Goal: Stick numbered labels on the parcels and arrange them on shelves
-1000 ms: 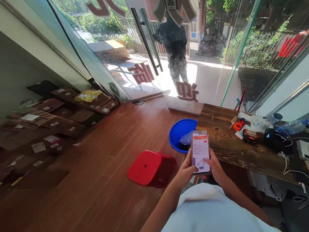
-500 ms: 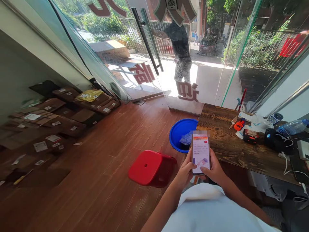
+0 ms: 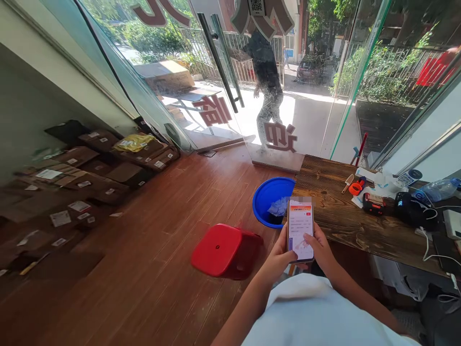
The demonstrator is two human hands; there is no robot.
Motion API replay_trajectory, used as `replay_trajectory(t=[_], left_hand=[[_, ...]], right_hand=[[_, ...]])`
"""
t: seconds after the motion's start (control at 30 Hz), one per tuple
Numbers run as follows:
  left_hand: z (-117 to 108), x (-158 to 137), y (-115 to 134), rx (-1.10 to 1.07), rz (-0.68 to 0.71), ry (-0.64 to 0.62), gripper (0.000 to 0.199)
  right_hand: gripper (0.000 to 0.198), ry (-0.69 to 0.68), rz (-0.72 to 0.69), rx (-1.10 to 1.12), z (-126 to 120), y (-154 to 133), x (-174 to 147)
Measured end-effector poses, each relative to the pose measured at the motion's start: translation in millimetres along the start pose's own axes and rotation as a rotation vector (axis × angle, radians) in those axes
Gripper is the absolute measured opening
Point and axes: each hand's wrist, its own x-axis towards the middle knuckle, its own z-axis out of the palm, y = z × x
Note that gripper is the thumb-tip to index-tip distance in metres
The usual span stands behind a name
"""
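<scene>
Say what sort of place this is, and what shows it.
Probably a small shopfront, perhaps one handling parcels: labelled cardboard boxes are heaped on one side, and large characters mark the glass doors.

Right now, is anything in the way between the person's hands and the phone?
Nothing visible is. The left hand and right hand both hold the phone directly. The blue bin and wooden table lie beyond it, not in between.
</scene>
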Motion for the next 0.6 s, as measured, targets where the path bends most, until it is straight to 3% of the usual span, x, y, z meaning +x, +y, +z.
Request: replay_trajectory(t=[0.2,0.33,0.4,0.53,0.6], left_hand=[[-6.0,1.5,-5.4,-0.037,-0.022,-0.06,0.109],[-5.2,0.0,-4.9,-0.029,-0.016,-0.073,0.108],[-4.9,-0.2,-4.7,-0.04,-0.013,-0.076,0.107],[-9.2,4.6,-10.6,-0.088,0.004,-0.084,0.111],[-12.8,8.6,-16.0,-0.12,0.028,-0.084,0.115]], right_hand=[[0.054,0.135,0.074,0.033,4.2,-12.2,16.9],[0.063,0.126,0.046,-0.035,4.6,-13.5,20.4],[0.067,0.099,-0.066,-0.047,3.0,-9.9,16.5],[0.069,0.129,-0.456,-0.197,-6.0,1.7,2.3],[0.067,0.111,-0.561,-0.291,-12.3,7.5,-4.0]])
